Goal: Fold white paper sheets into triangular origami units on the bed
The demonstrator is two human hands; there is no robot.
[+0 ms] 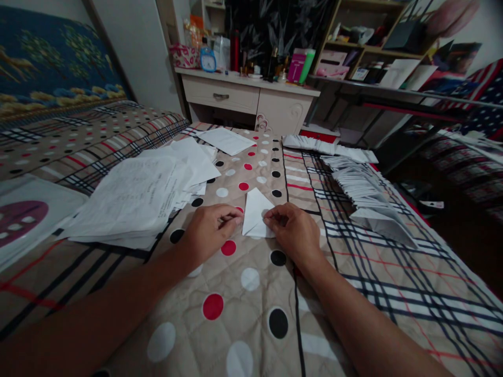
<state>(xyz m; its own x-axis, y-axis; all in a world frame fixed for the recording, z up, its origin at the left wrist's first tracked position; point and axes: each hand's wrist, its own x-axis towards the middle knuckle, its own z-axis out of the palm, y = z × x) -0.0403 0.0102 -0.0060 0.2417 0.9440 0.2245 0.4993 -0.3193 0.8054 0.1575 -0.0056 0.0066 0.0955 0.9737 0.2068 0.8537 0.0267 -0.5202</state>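
Note:
A small white folded paper (254,210) with a pointed top lies on the dotted quilt (236,293) in the middle. My left hand (210,230) pinches its lower left edge, fingers curled. My right hand (291,230) pinches its lower right edge, fingers pressed together on the fold. Both forearms reach in from the bottom of the picture.
A loose pile of white sheets (137,196) lies to the left. A long row of folded white papers (365,193) runs along the right side of the bed. One sheet (226,140) lies farther back. A cluttered desk (251,94) and shelves (377,52) stand behind.

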